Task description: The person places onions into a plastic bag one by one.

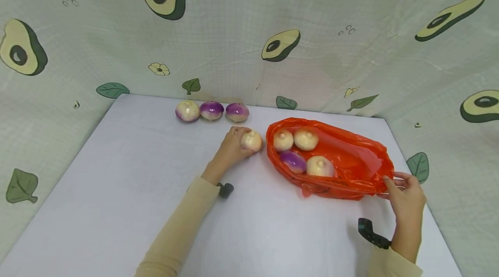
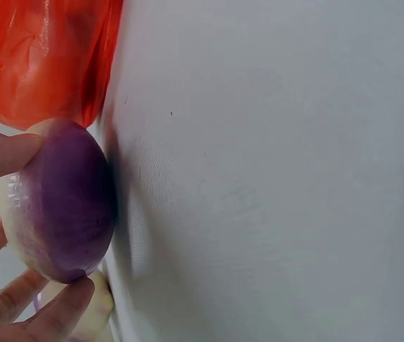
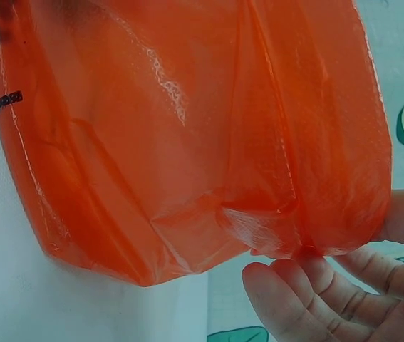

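In the head view my left hand (image 1: pixel 231 149) holds a white-and-purple turnip (image 1: pixel 251 140) just left of the red plastic bag (image 1: pixel 362 156). The left wrist view shows the thumb and fingers spread around this turnip (image 2: pixel 73 203), its purple underside close to the table. My right hand (image 1: pixel 408 197) pinches the bag's right end between thumb and fingers. Up close, the right wrist view has the fingers (image 3: pixel 280 292) under the bag's edge. Through the wide mouth several turnips show, including a pale one (image 1: pixel 306 139) and a purple one (image 1: pixel 293 162).
Three more turnips stand in a row at the table's back edge: a mostly pale one (image 1: pixel 187 111) and two purple ones, the middle one (image 1: pixel 212 110) and the right one (image 1: pixel 237 112). Behind the white table (image 1: pixel 117 181) hangs a cloth (image 1: pixel 226 21) printed with avocados.
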Tool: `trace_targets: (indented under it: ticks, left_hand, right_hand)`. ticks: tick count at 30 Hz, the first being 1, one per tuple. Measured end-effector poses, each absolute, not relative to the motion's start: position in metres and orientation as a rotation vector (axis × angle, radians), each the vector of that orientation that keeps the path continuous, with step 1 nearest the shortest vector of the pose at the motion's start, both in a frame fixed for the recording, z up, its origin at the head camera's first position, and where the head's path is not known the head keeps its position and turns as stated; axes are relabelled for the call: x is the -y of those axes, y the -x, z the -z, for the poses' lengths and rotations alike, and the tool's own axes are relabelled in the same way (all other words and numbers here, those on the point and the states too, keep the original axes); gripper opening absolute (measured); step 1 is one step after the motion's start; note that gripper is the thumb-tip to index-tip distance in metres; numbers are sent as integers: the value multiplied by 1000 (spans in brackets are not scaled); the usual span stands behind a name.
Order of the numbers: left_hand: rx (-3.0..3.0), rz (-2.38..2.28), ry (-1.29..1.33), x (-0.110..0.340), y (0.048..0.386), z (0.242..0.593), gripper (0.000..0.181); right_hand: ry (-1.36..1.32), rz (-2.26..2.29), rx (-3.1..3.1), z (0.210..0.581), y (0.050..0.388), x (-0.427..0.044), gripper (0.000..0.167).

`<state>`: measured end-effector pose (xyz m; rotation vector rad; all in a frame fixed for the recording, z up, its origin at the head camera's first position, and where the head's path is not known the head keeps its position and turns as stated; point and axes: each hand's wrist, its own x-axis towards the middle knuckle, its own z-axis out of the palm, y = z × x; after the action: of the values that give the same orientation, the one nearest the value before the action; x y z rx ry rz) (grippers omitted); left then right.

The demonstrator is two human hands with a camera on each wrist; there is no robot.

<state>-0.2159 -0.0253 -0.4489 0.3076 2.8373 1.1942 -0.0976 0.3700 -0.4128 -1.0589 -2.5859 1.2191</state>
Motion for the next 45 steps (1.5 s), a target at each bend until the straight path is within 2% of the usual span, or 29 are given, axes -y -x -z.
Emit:
trace_targets:
  ticks: [27, 45]
  left_hand:
    - [-2845, -1305, -268, 39, 192, 446, 57]
    - [-2900, -1456, -319, 37, 182, 417, 59]
  right_hand:
    - [1076, -1202, 2598, 411, 99, -368, 64]
    - [1062, -1208, 2596, 412, 98, -369, 64]
